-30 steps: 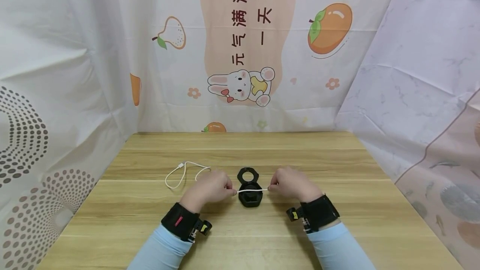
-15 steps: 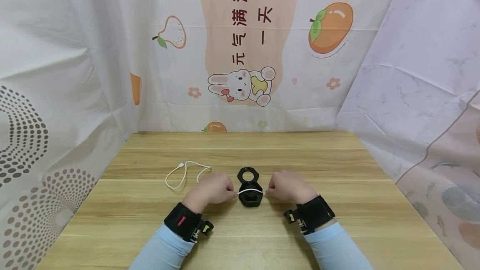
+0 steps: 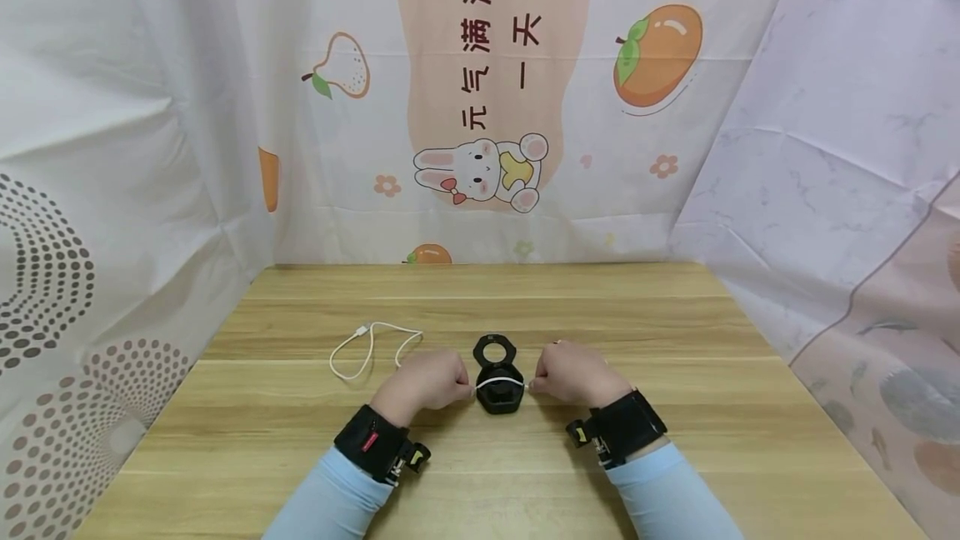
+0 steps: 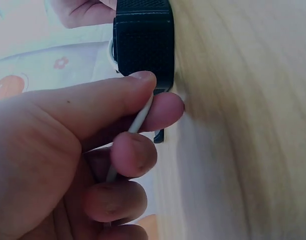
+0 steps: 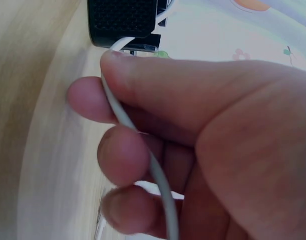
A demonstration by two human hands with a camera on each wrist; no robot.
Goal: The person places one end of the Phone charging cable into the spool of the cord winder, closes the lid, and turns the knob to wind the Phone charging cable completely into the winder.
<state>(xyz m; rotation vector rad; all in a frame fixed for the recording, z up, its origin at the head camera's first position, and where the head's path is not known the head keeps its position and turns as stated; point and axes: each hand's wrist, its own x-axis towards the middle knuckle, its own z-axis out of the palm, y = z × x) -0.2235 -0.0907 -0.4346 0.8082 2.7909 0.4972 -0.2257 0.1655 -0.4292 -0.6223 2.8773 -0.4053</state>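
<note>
I see left hand (image 3: 426,380) and right hand (image 3: 573,373) pinching the slim white rubbery cord (image 3: 500,378), nine-to-three across the black hexagonal plastic case (image 3: 500,407); wooden tabletop (image 3: 502,473) room at six.

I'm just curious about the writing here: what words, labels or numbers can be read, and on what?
"元气满满": back cloth; next character cut off.
"一天开": same cloth; next one cut off.
Red tag, left wristband: too small to read.
No readable numbers.
</note>
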